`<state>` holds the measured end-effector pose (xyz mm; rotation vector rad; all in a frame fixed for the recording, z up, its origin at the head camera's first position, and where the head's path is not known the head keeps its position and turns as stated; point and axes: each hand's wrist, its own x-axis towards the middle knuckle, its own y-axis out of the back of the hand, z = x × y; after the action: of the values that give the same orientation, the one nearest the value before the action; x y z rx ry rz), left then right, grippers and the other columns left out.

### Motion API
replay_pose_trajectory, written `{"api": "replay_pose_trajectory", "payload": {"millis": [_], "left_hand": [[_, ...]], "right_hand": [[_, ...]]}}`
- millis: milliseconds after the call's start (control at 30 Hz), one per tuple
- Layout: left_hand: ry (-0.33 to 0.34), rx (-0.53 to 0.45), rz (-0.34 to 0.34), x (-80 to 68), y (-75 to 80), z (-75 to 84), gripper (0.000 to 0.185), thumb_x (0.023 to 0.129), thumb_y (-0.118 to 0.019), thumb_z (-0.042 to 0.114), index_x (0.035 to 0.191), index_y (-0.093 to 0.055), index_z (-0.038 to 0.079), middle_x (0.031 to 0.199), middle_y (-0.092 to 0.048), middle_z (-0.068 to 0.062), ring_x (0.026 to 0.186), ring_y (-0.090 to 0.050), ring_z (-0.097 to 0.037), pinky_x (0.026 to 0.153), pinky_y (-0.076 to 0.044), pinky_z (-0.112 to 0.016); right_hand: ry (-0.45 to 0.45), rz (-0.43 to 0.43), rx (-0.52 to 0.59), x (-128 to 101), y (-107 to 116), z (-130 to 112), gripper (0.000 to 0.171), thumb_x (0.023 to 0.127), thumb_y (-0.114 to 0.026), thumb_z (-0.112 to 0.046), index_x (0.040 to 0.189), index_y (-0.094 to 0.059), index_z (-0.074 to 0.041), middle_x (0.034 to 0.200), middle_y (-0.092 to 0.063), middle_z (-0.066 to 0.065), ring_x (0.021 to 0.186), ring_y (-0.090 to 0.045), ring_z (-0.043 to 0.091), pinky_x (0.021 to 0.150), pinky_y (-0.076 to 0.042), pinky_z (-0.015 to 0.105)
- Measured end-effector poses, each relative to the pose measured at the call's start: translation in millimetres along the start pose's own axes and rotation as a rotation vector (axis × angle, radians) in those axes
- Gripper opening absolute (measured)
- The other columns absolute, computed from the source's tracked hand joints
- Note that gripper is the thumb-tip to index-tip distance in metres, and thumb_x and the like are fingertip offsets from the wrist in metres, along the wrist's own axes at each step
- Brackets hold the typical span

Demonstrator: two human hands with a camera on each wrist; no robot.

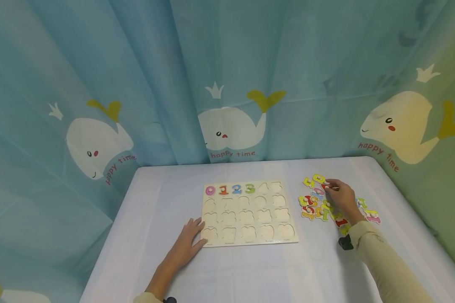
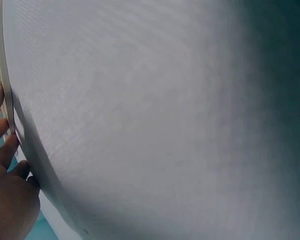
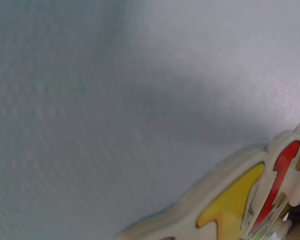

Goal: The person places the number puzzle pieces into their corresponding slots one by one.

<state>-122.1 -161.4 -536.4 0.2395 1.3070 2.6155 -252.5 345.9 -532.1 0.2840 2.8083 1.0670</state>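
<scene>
A pale wooden number puzzle board (image 1: 250,243) lies in the middle of the table, with a pink 0 (image 1: 210,190), red 1 (image 1: 223,190), blue 2 (image 1: 236,189) and green 3 (image 1: 250,188) seated in its top row. My left hand (image 1: 195,230) lies flat on the cloth, fingers straight against the board's near left corner; the left wrist view shows those fingers (image 2: 0,132) touching the board's edge (image 2: 4,75). My right hand (image 1: 329,185) reaches over a pile of loose coloured number pieces (image 1: 312,207), fingertips pinching a red piece at the pile's far edge. Yellow and red pieces (image 3: 230,202) fill the right wrist view's corner.
A white cloth (image 1: 250,273) covers the table. Blue curtains printed with whales (image 1: 231,126) hang close round the back and both sides. More loose pieces (image 1: 371,215) lie right of my right forearm.
</scene>
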Motion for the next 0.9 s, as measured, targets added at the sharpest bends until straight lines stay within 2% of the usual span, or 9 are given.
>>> {"api": "replay_pose_trajectory", "payload": {"millis": [133, 333, 500, 633, 733, 900], "left_hand": [[0.004, -0.001, -0.005, 0.4, 0.3, 1.3, 0.052, 0.090, -0.064, 0.024, 0.134, -0.049, -0.001, 0.144, -0.040, -0.015, 0.137, -0.023, -0.036, 0.112, -0.015, -0.048], [0.009, -0.001, -0.005, 0.1, -0.1, 0.4, 0.052, 0.090, -0.064, 0.024, 0.134, -0.049, -0.001, 0.144, -0.040, -0.014, 0.137, -0.023, -0.036, 0.112, -0.015, -0.048], [0.011, 0.007, -0.004, -1.6, -0.6, -1.2, 0.053, 0.089, -0.064, 0.023, 0.134, -0.049, -0.001, 0.144, -0.040, -0.015, 0.137, -0.023, -0.036, 0.112, -0.015, -0.048], [0.007, 0.008, -0.004, -1.8, -0.6, -1.5, 0.053, 0.089, -0.064, 0.023, 0.134, -0.049, -0.001, 0.144, -0.040, -0.015, 0.137, -0.023, -0.036, 0.111, -0.016, -0.049], [0.009, 0.005, -0.008, -1.4, -0.3, -0.8, 0.053, 0.090, -0.064, 0.023, 0.134, -0.049, -0.001, 0.144, -0.040, -0.014, 0.137, -0.023, -0.036, 0.111, -0.016, -0.049], [0.018, 0.006, -0.009, -0.5, 0.4, 0.8, 0.053, 0.090, -0.064, 0.024, 0.135, -0.049, 0.000, 0.145, -0.039, -0.014, 0.137, -0.023, -0.036, 0.111, -0.016, -0.049]], "right_hand": [[0.076, 0.044, -0.032, -3, 0, -3, 0.038, 0.096, -0.053, -0.015, 0.130, -0.050, 0.003, 0.108, -0.052, 0.020, 0.096, -0.050, 0.033, 0.075, -0.044, 0.040], [0.113, 0.063, -0.025, -5, -4, -18, 0.040, 0.096, -0.054, -0.017, 0.130, -0.050, 0.003, 0.104, -0.052, 0.018, 0.091, -0.049, 0.030, 0.066, -0.040, 0.028], [0.172, 0.015, 0.013, -5, -13, -35, 0.040, 0.095, -0.056, -0.016, 0.129, -0.050, 0.004, 0.100, -0.055, 0.018, 0.087, -0.054, 0.028, 0.061, -0.044, 0.023], [0.181, -0.035, 0.036, -4, -25, -50, 0.041, 0.094, -0.058, -0.016, 0.128, -0.050, 0.004, 0.097, -0.056, 0.016, 0.083, -0.054, 0.024, 0.059, -0.043, 0.020], [0.197, -0.075, 0.039, -2, -36, -63, 0.041, 0.093, -0.060, -0.015, 0.128, -0.050, 0.004, 0.096, -0.058, 0.017, 0.082, -0.051, 0.024, 0.057, -0.041, 0.022], [0.253, -0.131, 0.029, 1, -56, -84, 0.043, 0.089, -0.065, -0.014, 0.126, -0.053, 0.005, 0.090, -0.061, 0.014, 0.077, -0.054, 0.024, 0.058, -0.043, 0.027]]}}
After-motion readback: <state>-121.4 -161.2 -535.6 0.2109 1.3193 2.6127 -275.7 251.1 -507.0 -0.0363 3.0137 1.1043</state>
